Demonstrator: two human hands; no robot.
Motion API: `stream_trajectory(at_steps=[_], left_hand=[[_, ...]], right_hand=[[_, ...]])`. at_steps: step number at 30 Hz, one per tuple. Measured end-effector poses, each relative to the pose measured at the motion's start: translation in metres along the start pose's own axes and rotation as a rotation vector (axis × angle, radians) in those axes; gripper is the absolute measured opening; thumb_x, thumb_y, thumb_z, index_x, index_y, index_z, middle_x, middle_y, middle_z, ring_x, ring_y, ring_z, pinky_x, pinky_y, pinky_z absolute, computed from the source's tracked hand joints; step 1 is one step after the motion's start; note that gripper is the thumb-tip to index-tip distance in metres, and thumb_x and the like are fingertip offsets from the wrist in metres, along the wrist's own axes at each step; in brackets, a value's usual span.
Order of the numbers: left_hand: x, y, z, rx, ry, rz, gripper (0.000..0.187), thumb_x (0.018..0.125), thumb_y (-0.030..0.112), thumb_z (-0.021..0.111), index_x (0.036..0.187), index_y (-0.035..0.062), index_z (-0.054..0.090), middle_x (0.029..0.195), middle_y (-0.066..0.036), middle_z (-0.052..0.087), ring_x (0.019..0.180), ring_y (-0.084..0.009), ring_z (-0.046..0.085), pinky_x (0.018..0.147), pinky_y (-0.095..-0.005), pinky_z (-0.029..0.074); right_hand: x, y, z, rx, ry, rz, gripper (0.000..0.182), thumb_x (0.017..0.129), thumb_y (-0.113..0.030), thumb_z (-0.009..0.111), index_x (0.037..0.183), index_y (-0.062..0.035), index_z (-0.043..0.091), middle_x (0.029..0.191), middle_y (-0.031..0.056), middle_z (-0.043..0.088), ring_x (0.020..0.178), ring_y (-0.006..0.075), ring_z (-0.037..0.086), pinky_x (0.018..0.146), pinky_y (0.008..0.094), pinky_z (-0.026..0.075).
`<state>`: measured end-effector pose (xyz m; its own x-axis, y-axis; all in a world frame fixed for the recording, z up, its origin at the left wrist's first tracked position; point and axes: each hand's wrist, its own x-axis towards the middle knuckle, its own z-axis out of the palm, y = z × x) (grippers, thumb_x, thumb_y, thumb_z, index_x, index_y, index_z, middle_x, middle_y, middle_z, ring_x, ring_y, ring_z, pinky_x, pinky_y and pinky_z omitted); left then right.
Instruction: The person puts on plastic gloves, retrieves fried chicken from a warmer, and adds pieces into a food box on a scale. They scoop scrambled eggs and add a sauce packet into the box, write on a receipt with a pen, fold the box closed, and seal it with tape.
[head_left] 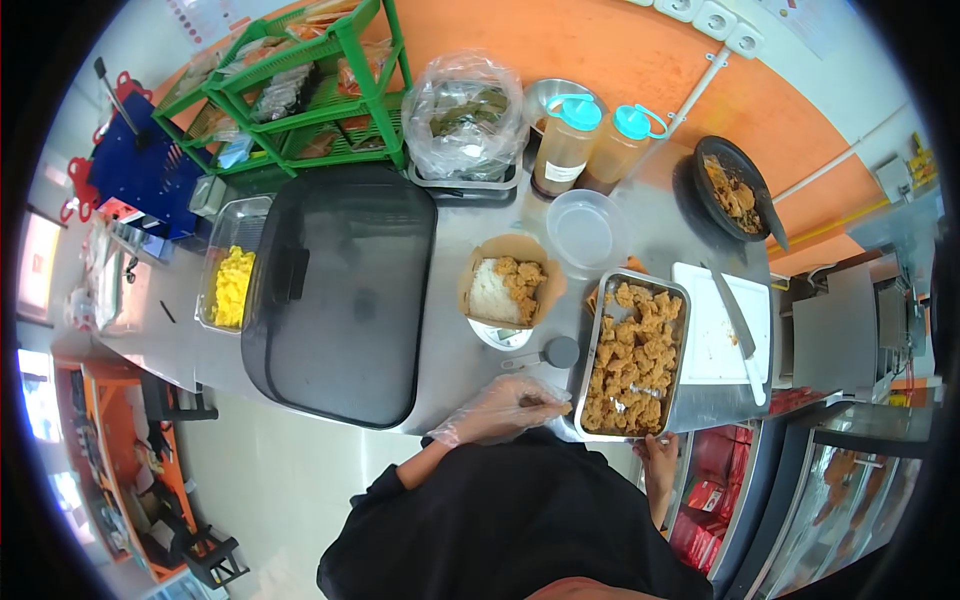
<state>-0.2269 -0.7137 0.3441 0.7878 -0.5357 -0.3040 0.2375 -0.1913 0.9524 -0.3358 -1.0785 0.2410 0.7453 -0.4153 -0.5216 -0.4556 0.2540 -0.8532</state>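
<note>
My left hand (512,408), in a clear plastic glove, is closed in a pinch left of the metal tray (684,350). A small golden-brown bit, seemingly fried chicken, shows at its fingertips. Pieces of fried chicken (632,350) fill the tray. My right hand (658,462) grips the tray's near edge, its fingers partly hidden. An open cardboard box (540,318) with white rice (490,292) and fried chicken stands on a small scale (500,338). Between the box and my left hand lies a grey measuring cup (561,352).
A large black lid (350,300) covers the counter's left part, beside a clear container (207,290) of yellow food. Two sauce bottles (568,145) stand behind the round plastic tub (585,230). At right, a knife (735,320) lies on a white cutting board (700,340).
</note>
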Motion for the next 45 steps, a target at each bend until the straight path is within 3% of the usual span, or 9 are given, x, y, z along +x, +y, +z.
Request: stream_trajectory(at_steps=[2,9,12,19,22,30,33,37,45], left_hand=[[-0.007,-0.005,-0.013,-0.126,0.095,0.176,0.018,0.089,0.01,0.068,0.104,0.0008,0.071,0.099,-0.011,0.069,0.094,-0.0154,0.064,0.082,-0.0276,0.051],[0.004,0.072,-0.064,-0.03,0.666,0.157,0.024,0.093,0.006,0.058,0.115,0.0007,0.065,0.111,-0.014,0.068,0.102,-0.0223,0.065,0.092,-0.0329,0.051],[0.023,0.075,-0.078,0.355,0.592,0.386,0.027,0.094,0.004,0.055,0.12,0.0012,0.062,0.118,-0.014,0.065,0.109,-0.0245,0.063,0.097,-0.0353,0.048],[0.023,0.087,-0.091,0.234,0.709,0.367,0.032,0.094,0.003,0.054,0.125,0.002,0.057,0.128,-0.018,0.058,0.12,-0.0311,0.055,0.1,-0.0368,0.043],[0.012,0.082,-0.094,0.002,0.738,0.254,0.033,0.096,0.009,0.052,0.128,0.0034,0.054,0.124,-0.018,0.06,0.115,-0.0357,0.057,0.097,-0.039,0.045],[0.048,0.057,-0.093,1.031,0.508,0.145,0.015,0.084,0.009,0.06,0.092,-0.0032,0.06,0.092,-0.02,0.064,0.09,-0.0357,0.064,0.078,-0.0455,0.052],[0.07,0.047,-0.092,1.165,0.463,-0.143,0.016,0.084,0.011,0.061,0.094,-0.002,0.062,0.091,-0.021,0.064,0.091,-0.0372,0.064,0.077,-0.0446,0.054],[0.071,0.052,-0.091,1.169,0.42,-0.211,0.018,0.082,0.012,0.064,0.093,-0.0015,0.062,0.093,-0.021,0.064,0.091,-0.0383,0.064,0.076,-0.0446,0.055],[0.059,0.082,-0.087,1.139,0.44,0.205,0.02,0.081,0.011,0.064,0.098,0.0005,0.06,0.098,-0.02,0.063,0.096,-0.0372,0.062,0.078,-0.0434,0.052]], right_hand=[[-0.001,-0.004,0.0,0.011,-0.009,0.002,0.04,0.094,-0.007,0.06,0.122,-0.0082,0.031,0.086,0.0106,0.063,0.072,0.019,0.065,0.068,0.0332,0.055],[-0.003,-0.009,0.003,-0.053,0.043,0.046,0.043,0.094,-0.007,0.059,0.125,-0.0073,0.03,0.089,0.0106,0.063,0.076,0.0193,0.065,0.071,0.0335,0.055],[-0.004,-0.009,0.005,-0.065,0.053,0.035,0.043,0.094,-0.007,0.059,0.126,-0.0072,0.031,0.09,0.0106,0.062,0.077,0.019,0.064,0.071,0.0329,0.055],[-0.007,-0.009,0.006,-0.075,0.055,0.036,0.043,0.094,-0.007,0.059,0.127,-0.0074,0.031,0.093,0.0108,0.061,0.077,0.0183,0.064,0.071,0.0331,0.055],[-0.005,-0.009,0.007,-0.048,0.066,0.047,0.043,0.094,-0.007,0.059,0.127,-0.0071,0.031,0.091,0.0105,0.062,0.076,0.0182,0.064,0.07,0.0335,0.055],[-0.001,-0.008,0.006,-0.037,0.055,0.024,0.044,0.093,-0.007,0.061,0.126,-0.0054,0.031,0.083,0.0103,0.063,0.07,0.0187,0.064,0.066,0.0328,0.056],[-0.002,-0.008,0.007,-0.054,0.06,0.012,0.044,0.093,-0.007,0.062,0.125,-0.0051,0.031,0.081,0.0103,0.063,0.068,0.0188,0.064,0.065,0.0329,0.056],[0.0,-0.003,0.006,-0.02,0.044,-0.013,0.044,0.093,-0.007,0.062,0.125,-0.0056,0.031,0.081,0.0105,0.063,0.069,0.0189,0.065,0.065,0.0327,0.056],[0.005,0.004,-0.001,-0.057,0.012,-0.023,0.038,0.094,-0.005,0.057,0.122,-0.0098,0.031,0.084,0.0102,0.063,0.072,0.0209,0.066,0.068,0.0358,0.056]])
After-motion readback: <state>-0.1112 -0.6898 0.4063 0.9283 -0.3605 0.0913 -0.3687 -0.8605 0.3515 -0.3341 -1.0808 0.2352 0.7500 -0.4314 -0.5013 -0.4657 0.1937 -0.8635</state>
